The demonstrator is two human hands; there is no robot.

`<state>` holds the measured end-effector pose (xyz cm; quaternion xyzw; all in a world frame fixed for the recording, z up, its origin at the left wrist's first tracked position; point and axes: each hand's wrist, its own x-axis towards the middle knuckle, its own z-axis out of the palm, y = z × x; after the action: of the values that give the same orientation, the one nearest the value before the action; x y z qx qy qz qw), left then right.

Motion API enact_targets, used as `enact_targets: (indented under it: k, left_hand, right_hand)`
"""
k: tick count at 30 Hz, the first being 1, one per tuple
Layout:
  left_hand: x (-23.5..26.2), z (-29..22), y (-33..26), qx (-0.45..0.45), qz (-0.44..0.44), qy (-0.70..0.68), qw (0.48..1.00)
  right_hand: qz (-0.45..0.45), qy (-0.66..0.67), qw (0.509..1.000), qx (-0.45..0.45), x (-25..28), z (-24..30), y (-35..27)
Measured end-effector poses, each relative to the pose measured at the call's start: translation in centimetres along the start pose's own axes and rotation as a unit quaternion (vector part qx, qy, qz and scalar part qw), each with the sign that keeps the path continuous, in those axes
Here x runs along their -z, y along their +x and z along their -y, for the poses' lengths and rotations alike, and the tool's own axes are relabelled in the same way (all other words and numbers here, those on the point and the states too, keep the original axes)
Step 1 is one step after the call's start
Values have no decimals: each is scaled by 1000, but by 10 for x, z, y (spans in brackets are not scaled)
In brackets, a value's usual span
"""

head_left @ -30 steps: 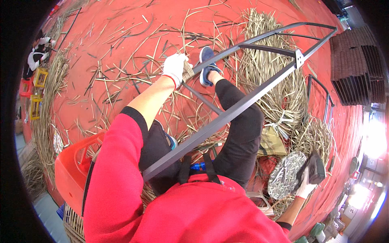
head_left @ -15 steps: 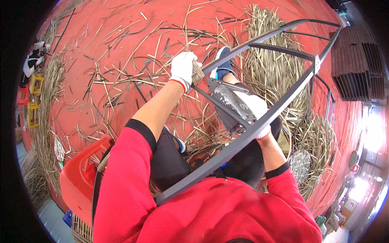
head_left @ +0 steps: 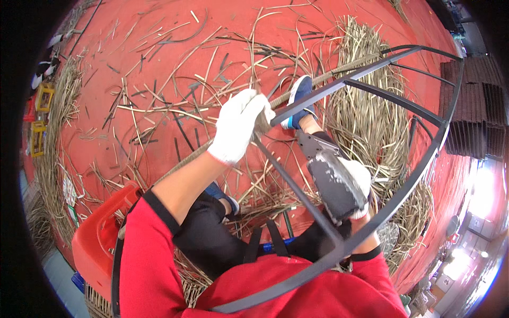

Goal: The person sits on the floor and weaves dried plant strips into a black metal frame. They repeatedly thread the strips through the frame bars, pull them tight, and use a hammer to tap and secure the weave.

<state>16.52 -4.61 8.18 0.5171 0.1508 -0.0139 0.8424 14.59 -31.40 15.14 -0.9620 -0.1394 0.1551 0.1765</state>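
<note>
Metal frame (head_left: 371,233) has swung lower; right hand (head_left: 352,185) now raises the stapler (head_left: 331,177).

A second earlier the right hand (head_left: 356,185) was low at the person's right side, gripping the dark tool (head_left: 330,177) near the floor. It then swung up and across the lap, bringing the tool inside the metal frame (head_left: 371,222), its tip toward the joint. The left hand (head_left: 239,123) closed more tightly over the frame's bar near the blue shoe (head_left: 298,98).
</note>
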Motion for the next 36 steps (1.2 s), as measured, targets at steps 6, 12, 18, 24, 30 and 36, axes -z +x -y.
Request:
enact_targets:
  k: [6,12,18,24,30,36]
  left_hand:
    - [9,-27,-18,-27,22,216,976]
    - [-8,-27,-10,-10,8,165,986]
    - [-12,-25,-8,-10,4,170,985]
    - [-6,-21,9,63,-25,75,995]
    - [7,-9,22,101,-39,50,993]
    - [16,10,38,116,-28,28,992]
  right_hand:
    - [10,-45,999,-16,-60,-11,26]
    - [-164,73,946,271,-94,-33,25]
    - [-195,81,935,286,-107,-30,28]
    - [-168,70,950,255,-72,-32,24]
    - [-47,12,980,194,-29,-19,25]
    - [-83,228,953,184,-16,-11,18]
